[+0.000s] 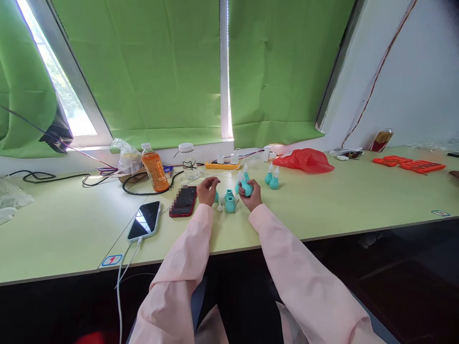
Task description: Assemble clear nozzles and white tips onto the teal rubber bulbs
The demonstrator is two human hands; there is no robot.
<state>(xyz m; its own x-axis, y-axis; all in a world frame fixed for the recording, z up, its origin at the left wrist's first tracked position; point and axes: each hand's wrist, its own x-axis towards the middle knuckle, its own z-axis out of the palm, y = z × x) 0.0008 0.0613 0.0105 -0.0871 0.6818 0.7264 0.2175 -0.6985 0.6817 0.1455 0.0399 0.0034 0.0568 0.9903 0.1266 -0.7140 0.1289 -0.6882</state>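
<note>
My right hand point(253, 192) is closed around a teal squeeze bulb point(245, 188), held just above the table. A white tip shows close to its upper left, but I cannot tell whether it belongs to this bulb. My left hand point(208, 189) is raised a little to the left, thumb and fingers pressed together; whatever they pinch, if anything, is too small to make out. Between the hands stand an open-necked teal bulb point(230, 205) and another behind it point(228, 194). A small white nozzle point(220, 207) lies beside them. Two bulbs with white nozzles point(274, 179) stand upright to the right.
Left of my hands lie a dark phone point(183, 200) and a white-edged phone point(144, 220) with a cable. Behind stand an orange drink bottle point(155, 168), a clear jar point(188, 161) and a power strip point(222, 165). A red plastic bag point(304, 160) sits at back right.
</note>
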